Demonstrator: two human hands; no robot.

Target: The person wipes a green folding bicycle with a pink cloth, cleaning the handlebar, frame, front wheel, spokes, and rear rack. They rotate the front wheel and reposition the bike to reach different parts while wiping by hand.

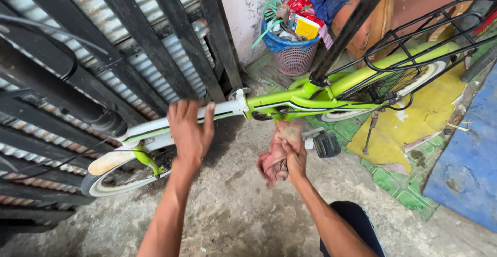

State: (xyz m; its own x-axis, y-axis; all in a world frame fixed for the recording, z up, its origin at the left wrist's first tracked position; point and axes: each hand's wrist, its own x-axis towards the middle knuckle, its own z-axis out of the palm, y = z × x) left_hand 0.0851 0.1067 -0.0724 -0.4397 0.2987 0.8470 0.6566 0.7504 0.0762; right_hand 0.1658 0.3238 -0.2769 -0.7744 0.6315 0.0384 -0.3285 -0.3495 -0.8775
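A lime-green and white bicycle (290, 99) stands across the view, front wheel (121, 177) at the left, rear rack (414, 45) at the right. My left hand (190, 133) rests on the white part of the frame tube, fingers spread over it. My right hand (294, 156) grips a crumpled pink-red rag (272, 164) just below the green frame near the crank. A black pedal (326, 144) sits right of that hand.
A black metal gate with corrugated sheet (103, 55) runs behind the bicycle on the left. A pink basket full of rubbish (295, 55) stands by the wall. A yellow mat (419, 122), blue tarp (466, 169) and green tiles lie at the right.
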